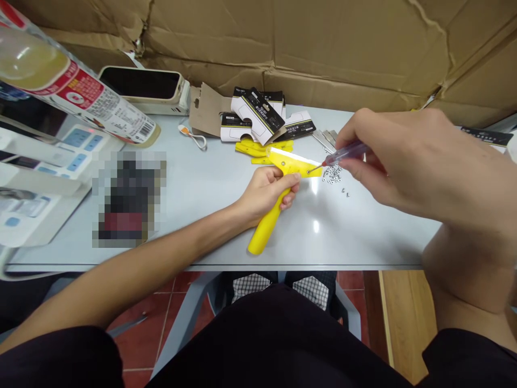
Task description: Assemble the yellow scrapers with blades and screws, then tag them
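Near the middle of the table, my left hand (269, 194) is wrapped round the neck of a yellow scraper-like tool (264, 231), its handle pointing down toward the table's front edge. A pale strip runs along the tool's upper edge. My right hand (388, 156) pinches a screwdriver (345, 153) with a translucent handle. The screwdriver's tip meets a screw (308, 172) at the right end of the yellow head. Small screws and nuts (332, 174) lie in a pile just beyond, between the tool and my right hand.
Behind the tool are yellow pieces (252, 148), black-and-white cards (258, 116) and metal strips (325, 139). A bottle (89, 91), a phone (141, 83), a short cable (194, 136) and a blurred-out item (131, 199) are at the left. Cardboard (351, 48) walls the back.
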`<action>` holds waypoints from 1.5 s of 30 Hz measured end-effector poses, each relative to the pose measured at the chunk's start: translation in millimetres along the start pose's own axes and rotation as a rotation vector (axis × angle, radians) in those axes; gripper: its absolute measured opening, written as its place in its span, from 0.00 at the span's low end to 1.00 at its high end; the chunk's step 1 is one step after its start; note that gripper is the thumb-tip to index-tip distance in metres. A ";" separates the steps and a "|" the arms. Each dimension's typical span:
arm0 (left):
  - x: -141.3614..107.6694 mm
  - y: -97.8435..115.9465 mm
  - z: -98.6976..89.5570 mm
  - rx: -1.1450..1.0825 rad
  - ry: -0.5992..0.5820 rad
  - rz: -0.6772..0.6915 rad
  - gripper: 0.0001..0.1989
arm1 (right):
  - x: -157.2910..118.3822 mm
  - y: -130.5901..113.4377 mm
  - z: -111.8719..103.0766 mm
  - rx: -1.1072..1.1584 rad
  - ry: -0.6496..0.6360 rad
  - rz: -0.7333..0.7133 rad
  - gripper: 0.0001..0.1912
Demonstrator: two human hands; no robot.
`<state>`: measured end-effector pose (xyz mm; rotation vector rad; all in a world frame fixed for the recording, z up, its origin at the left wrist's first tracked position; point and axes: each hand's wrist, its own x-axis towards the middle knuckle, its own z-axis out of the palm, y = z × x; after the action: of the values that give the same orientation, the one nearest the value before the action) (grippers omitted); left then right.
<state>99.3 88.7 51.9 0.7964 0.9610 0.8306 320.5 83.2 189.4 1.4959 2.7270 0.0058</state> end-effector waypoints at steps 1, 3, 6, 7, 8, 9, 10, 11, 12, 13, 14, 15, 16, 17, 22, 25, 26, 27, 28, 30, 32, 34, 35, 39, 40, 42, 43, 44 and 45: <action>0.0 -0.2 0.1 0.000 -0.004 0.004 0.13 | -0.1 -0.7 -0.2 -0.036 0.008 0.010 0.13; -0.1 -0.6 0.4 0.003 -0.001 0.002 0.13 | 0.3 -3.4 -0.6 -0.136 0.014 0.021 0.17; -0.3 -0.5 0.8 -0.002 0.013 -0.009 0.13 | 1.9 -8.2 -0.9 -0.274 -0.014 0.062 0.24; -0.5 -0.3 0.9 -0.003 0.017 -0.008 0.13 | 2.4 -9.1 -0.9 -0.294 -0.020 0.078 0.25; -0.6 -0.2 0.9 -0.001 0.015 -0.008 0.13 | 2.8 -9.4 -0.8 -0.291 -0.024 0.089 0.25; -0.7 0.0 0.9 0.003 0.011 -0.007 0.13 | 3.0 -9.1 -0.6 -0.262 -0.016 0.084 0.22; -0.8 0.1 0.9 0.009 0.006 -0.006 0.14 | 2.8 -8.3 -0.4 -0.212 -0.009 0.063 0.19; -0.9 0.2 0.9 0.014 0.003 -0.005 0.14 | 2.4 -7.0 -0.1 -0.153 -0.002 0.037 0.17; -0.9 0.4 1.0 0.018 0.002 -0.006 0.15 | 1.8 -5.6 0.3 -0.098 -0.001 0.013 0.15; -1.0 0.6 1.1 0.021 0.004 -0.009 0.15 | 1.2 -4.3 0.6 -0.057 -0.007 -0.006 0.15; -1.0 0.7 1.2 0.021 0.008 -0.012 0.15 | 0.7 -3.3 0.8 -0.035 -0.014 -0.016 0.14; -1.0 0.8 1.3 0.019 0.012 -0.014 0.14 | 0.2 -2.8 1.0 -0.028 -0.015 -0.019 0.11; -0.9 0.9 1.4 0.017 0.015 -0.015 0.14 | 0.0 -2.8 1.0 -0.031 -0.006 -0.018 0.09; -0.9 0.9 1.4 0.015 0.014 -0.014 0.14 | -0.1 -3.3 0.9 -0.040 0.012 -0.021 0.09; -0.4 0.3 1.4 -0.012 -0.006 0.011 0.13 | -0.2 -10.0 -0.7 -0.182 0.018 0.014 0.17; -0.1 -0.1 1.2 -0.013 -0.001 0.001 0.13 | -1.1 -11.9 -0.9 -0.294 -0.007 0.099 0.22; 0.0 -0.2 1.1 -0.010 0.004 -0.004 0.13 | -1.5 -11.6 -0.6 -0.307 -0.011 0.106 0.22; 0.1 -0.3 1.1 -0.007 0.006 -0.007 0.13 | -1.7 -10.7 0.0 -0.294 -0.003 0.097 0.21; 0.2 -0.5 1.0 -0.006 0.006 -0.006 0.14 | -1.9 -9.4 0.9 -0.260 0.007 0.074 0.19; 0.4 -0.8 0.7 -0.007 -0.001 0.001 0.14 | -2.0 -5.8 3.6 -0.167 0.024 0.007 0.16; 0.7 -1.3 0.5 -0.017 -0.003 0.013 0.14 | -1.7 -1.7 7.0 -0.102 0.057 -0.050 0.10; 1.4 -2.0 0.2 -0.032 -0.001 0.020 0.13 | -1.2 1.6 10.2 -0.085 0.083 -0.086 0.03; 1.8 -2.5 -0.1 -0.038 -0.001 0.022 0.13 | -0.9 2.6 11.4 -0.087 0.099 -0.100 0.04; 3.9 -4.3 -1.7 -0.071 0.010 0.034 0.14 | 1.1 2.0 12.8 -0.112 0.107 -0.106 0.12; 4.1 -4.5 -1.9 -0.078 0.014 0.037 0.14 | 1.5 1.2 12.7 -0.106 0.110 -0.096 0.13; 3.9 -4.4 -1.8 -0.070 0.005 0.035 0.15 | 1.7 0.0 12.2 -0.069 0.117 -0.068 0.16; 3.5 -4.1 -1.5 -0.056 -0.008 0.033 0.16 | 1.4 -0.1 12.2 -0.050 0.120 -0.058 0.18; 3.0 -3.9 -1.1 -0.040 -0.020 0.033 0.16 | 0.7 0.2 12.2 -0.041 0.121 -0.053 0.19; 2.5 -3.7 -0.7 -0.030 -0.026 0.036 0.15 | -0.2 0.9 12.3 -0.045 0.123 -0.048 0.19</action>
<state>100.4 89.4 47.6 0.7990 0.9113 0.8616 321.7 83.3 177.1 1.4646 2.8367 0.1624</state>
